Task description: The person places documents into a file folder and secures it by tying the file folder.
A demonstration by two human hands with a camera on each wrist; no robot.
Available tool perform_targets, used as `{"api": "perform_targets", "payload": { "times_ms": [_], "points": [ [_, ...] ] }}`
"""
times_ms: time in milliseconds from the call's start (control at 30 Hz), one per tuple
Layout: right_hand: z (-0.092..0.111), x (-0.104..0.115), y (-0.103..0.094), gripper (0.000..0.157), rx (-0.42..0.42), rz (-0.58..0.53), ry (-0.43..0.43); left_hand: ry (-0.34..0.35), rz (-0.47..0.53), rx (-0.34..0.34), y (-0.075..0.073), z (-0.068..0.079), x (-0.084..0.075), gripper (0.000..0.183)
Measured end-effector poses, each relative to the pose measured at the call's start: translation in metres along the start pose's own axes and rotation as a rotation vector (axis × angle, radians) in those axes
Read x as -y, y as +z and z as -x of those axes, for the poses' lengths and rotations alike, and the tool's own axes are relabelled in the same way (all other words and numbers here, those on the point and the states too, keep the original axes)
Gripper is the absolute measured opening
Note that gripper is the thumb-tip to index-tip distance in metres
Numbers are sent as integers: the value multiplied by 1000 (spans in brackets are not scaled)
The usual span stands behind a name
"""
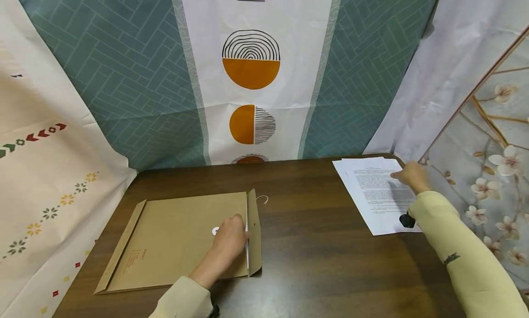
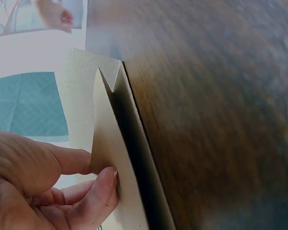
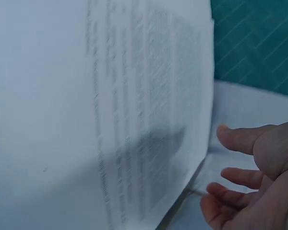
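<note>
A brown kraft-paper document envelope [image 1: 182,235] lies on the left of the table, its flap [image 1: 254,237] folded out at the right end. My left hand [image 1: 229,237] pinches the edge of the envelope's mouth between thumb and fingers. In the left wrist view that edge [image 2: 108,129] is lifted and a dark gap shows behind it. A stack of printed papers [image 1: 363,194] lies at the table's far right. My right hand [image 1: 413,176] is by the stack's right edge. In the right wrist view its thumb and fingers [image 3: 240,177] are spread apart, with nothing between them.
The dark wooden table [image 1: 306,235] spreads between the envelope and the papers. A patterned cloth [image 1: 252,93] hangs at the back. A floral panel [image 1: 492,184] stands close on the right, beside the right arm. A white string [image 1: 263,198] sticks out by the flap.
</note>
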State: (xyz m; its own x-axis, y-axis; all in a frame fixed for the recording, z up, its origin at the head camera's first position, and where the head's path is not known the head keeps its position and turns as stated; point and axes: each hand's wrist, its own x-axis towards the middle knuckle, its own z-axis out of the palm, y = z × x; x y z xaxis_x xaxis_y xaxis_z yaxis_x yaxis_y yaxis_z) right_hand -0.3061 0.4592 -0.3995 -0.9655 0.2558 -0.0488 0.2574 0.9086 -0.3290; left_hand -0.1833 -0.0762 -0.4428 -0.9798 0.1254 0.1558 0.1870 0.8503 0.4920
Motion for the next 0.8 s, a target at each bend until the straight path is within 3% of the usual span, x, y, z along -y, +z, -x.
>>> {"api": "perform_targets", "payload": {
  "times_ms": [233, 500, 800],
  "points": [
    [-1, -13, 10, 99, 73, 41, 151, 12, 3, -12, 0, 0, 1, 24],
    [4, -3, 9, 111, 191, -7, 239, -2, 1, -1, -2, 0, 0, 24],
    [-3, -8, 10, 117, 233, -16, 256, -8, 12, 1, -2, 0, 2, 24]
  ]
}}
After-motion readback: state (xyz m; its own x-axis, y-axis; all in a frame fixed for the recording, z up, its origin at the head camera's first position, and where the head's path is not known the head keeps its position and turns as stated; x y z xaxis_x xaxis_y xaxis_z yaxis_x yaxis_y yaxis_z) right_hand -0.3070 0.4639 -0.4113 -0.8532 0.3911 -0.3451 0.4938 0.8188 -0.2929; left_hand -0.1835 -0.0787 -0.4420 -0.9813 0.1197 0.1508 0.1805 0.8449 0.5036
